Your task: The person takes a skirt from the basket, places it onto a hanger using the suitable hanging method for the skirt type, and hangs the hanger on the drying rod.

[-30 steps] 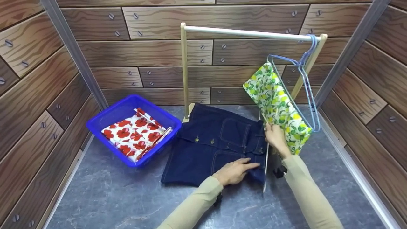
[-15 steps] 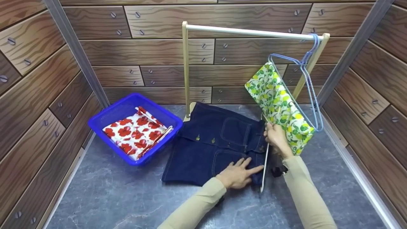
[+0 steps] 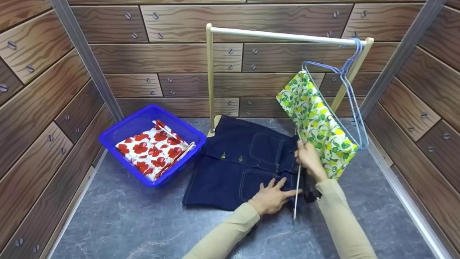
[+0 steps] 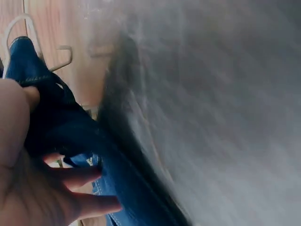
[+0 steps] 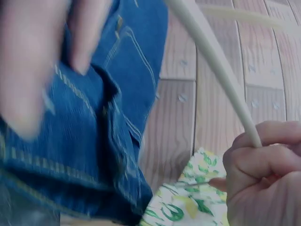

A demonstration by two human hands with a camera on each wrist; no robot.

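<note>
A dark blue denim skirt (image 3: 230,169) with a buttoned front and pockets lies flat, its waistband to the right. My left hand (image 3: 269,199) rests on its lower right part, fingers spread, thumb reaching to the waistband edge. In the left wrist view, the denim (image 4: 61,127) spans between thumb and fingers. My right hand (image 3: 308,158) grips a thin white hanger (image 3: 297,194) at the waistband; in the right wrist view, fingers curl round the hanger (image 5: 216,66). Part of the hanger is hidden by the hand and denim.
A wooden rack with a white rail (image 3: 273,35) stands behind. Blue hangers (image 3: 346,68) hang at its right end, with a lemon-print cloth (image 3: 320,118) close beside the right hand. A blue basket (image 3: 111,138) at left holds red-flowered cloth (image 3: 151,149).
My right hand has shifted slightly left, and the hanger's near end has swung left over the waistband. My left hand has slid a little right and its fingers have spread wider.
</note>
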